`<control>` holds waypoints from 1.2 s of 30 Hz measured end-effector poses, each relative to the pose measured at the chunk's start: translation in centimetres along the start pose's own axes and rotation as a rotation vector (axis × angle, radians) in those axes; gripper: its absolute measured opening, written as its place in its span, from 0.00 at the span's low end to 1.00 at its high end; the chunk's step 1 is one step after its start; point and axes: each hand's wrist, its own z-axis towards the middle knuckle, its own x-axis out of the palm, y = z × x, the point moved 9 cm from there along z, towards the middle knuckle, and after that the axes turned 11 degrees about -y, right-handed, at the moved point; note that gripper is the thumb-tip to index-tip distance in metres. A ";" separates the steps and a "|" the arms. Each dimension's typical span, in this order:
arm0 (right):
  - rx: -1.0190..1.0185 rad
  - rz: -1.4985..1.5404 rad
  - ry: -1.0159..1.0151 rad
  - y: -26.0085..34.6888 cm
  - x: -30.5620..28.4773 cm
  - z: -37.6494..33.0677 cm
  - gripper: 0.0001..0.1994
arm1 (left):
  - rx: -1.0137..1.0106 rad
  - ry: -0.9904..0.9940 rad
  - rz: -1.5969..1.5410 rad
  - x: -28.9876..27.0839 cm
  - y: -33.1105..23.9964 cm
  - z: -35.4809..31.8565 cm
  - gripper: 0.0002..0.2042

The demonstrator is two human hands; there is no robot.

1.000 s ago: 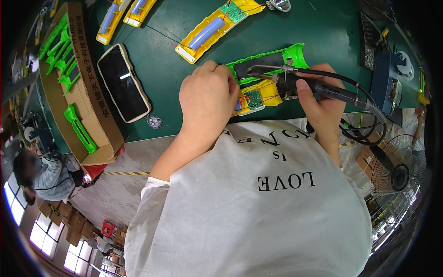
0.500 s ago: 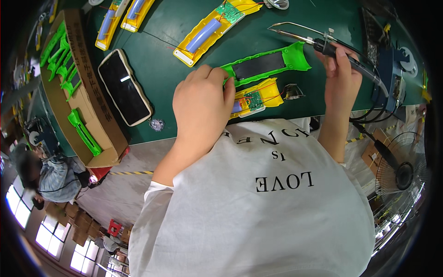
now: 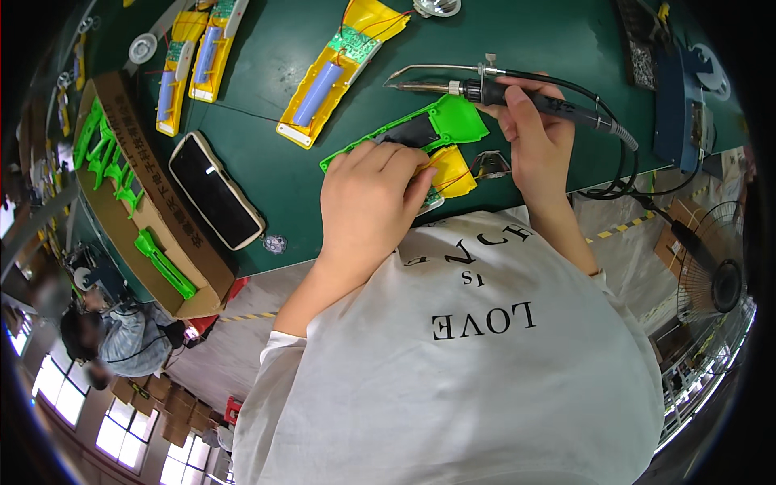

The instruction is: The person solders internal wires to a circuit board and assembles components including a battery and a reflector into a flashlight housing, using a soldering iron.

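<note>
My right hand [image 3: 537, 133] grips the dark handle of a soldering iron [image 3: 582, 111], with a thin metal feed tube clamped alongside. Its tip points left, above the table and apart from the casings. My left hand [image 3: 368, 194] lies over a yellow torch casing half [image 3: 455, 171], thumb and forefinger closed at its left part; what they pinch is hidden. Red wires run from this casing to a small reflector lamp head [image 3: 491, 165]. Just beyond, a green casing half [image 3: 457, 120] with a dark inner panel lies partly under my left fingers.
Beyond are a yellow casing with a blue battery [image 3: 319, 93] and two similar ones at far left. A phone [image 3: 216, 190] lies beside a cardboard box [image 3: 212, 271] of green parts. At right stand a blue machine [image 3: 677, 105] with cables and a fan [image 3: 725, 284].
The soldering iron has moved left with my right hand, its tip now beyond the green casing. My left fingers have shifted from the green casing's edge toward the yellow casing. The view has turned slightly.
</note>
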 end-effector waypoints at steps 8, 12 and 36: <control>-0.156 -0.090 0.007 3.9 -1.4 -0.2 0.06 | -0.201 -0.065 -0.017 0.2 1.4 -0.7 0.04; -0.275 -0.274 0.022 6.1 -1.4 -1.3 0.06 | -0.199 -0.085 -0.003 -0.1 1.1 -0.5 0.04; -0.170 -0.420 0.128 5.9 -0.1 -3.6 0.06 | -0.343 0.036 0.068 0.7 1.9 0.4 0.04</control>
